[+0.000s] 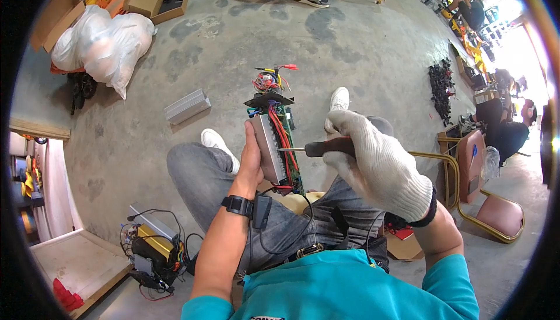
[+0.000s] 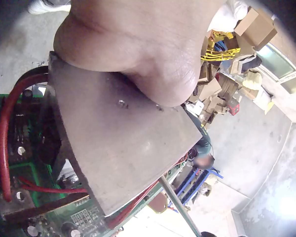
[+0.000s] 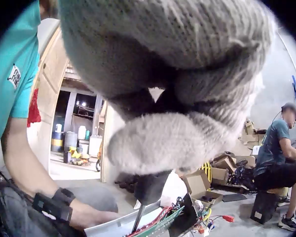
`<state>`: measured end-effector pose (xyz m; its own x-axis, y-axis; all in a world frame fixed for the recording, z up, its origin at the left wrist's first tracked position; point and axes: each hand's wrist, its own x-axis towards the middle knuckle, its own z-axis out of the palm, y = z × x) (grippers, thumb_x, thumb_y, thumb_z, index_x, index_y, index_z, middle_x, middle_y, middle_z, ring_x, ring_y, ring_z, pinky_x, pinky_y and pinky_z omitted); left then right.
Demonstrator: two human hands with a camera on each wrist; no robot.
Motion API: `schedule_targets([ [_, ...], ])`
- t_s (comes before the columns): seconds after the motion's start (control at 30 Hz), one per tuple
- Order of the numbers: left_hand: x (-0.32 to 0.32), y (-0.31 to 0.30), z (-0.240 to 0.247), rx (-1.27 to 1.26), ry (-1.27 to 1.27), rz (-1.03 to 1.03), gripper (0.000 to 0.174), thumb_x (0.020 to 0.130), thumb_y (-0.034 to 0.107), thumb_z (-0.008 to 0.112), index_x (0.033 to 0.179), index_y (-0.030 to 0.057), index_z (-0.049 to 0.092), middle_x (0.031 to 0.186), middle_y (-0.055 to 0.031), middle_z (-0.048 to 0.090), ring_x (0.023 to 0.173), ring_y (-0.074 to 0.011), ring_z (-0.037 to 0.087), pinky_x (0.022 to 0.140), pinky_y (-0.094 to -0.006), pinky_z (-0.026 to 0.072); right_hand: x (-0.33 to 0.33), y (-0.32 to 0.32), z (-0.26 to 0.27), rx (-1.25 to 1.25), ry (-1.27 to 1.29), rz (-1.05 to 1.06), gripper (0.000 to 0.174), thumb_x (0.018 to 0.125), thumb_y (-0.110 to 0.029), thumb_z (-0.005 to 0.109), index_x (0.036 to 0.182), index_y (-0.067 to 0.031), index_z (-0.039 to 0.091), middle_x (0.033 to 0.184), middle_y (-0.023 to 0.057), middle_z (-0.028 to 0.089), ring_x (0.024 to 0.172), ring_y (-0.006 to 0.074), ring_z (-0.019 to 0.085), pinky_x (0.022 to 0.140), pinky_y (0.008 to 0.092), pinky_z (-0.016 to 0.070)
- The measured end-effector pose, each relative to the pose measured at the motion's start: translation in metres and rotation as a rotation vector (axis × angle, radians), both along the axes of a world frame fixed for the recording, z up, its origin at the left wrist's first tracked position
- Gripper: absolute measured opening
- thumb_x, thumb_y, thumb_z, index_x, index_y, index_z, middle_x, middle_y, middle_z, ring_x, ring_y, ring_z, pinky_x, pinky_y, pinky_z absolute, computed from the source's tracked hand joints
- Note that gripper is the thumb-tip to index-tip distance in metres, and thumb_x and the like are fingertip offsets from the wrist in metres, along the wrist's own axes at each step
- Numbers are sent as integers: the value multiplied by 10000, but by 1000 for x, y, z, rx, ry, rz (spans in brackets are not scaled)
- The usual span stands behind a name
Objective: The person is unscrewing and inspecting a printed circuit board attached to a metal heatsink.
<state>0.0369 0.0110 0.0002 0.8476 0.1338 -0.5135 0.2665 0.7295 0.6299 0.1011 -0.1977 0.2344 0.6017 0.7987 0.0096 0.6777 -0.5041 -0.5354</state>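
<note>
My bare left hand (image 1: 251, 160) holds a green circuit board assembly with a grey metal heat sink (image 1: 267, 145) and red wires (image 1: 282, 127) along its side. In the left wrist view the palm (image 2: 133, 44) rests against the flat metal plate (image 2: 123, 148). My right hand (image 1: 385, 165), in a white knitted glove, grips a screwdriver by its dark handle (image 1: 329, 147). The screwdriver's shaft (image 1: 291, 149) reaches across the wires to the inner side of the heat sink; its tip is hidden among the parts. Loose coloured leads (image 1: 268, 78) stick out at the far end.
A silver metal housing (image 1: 187, 106) lies on the concrete floor ahead to the left. By my left side sits another wired unit with a gold part (image 1: 153, 239). White bags (image 1: 105, 43) and cardboard boxes stand at the far left. Chairs (image 1: 496, 215) are on the right; another person (image 3: 276, 153) sits ahead.
</note>
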Motion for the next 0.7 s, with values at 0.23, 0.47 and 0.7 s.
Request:
schedule_targets([
  [0.23,0,0,1,-3,28,7,807,1055,736,277,1380,66,590,1191,-109,712,1033,-199,722,901,-358,613,2,-1,11,-16,5,-10,578,902,-148,780,1389,-44,487,1133,201,653,973,372,722,802,426,580],
  [0.47,1,1,-3,-6,40,11,831,1047,749,288,1415,59,569,1210,-116,708,1068,-205,713,940,-361,595,-5,3,3,-22,52,-156,535,888,-112,765,1359,-49,519,1111,186,658,966,387,716,832,436,573],
  [0.7,0,0,3,19,55,8,847,1044,757,266,1421,60,565,1227,-121,707,1087,-208,712,942,-364,597,3,0,2,24,-30,63,438,897,-137,766,1277,-62,561,1048,160,657,946,382,709,807,444,563],
])
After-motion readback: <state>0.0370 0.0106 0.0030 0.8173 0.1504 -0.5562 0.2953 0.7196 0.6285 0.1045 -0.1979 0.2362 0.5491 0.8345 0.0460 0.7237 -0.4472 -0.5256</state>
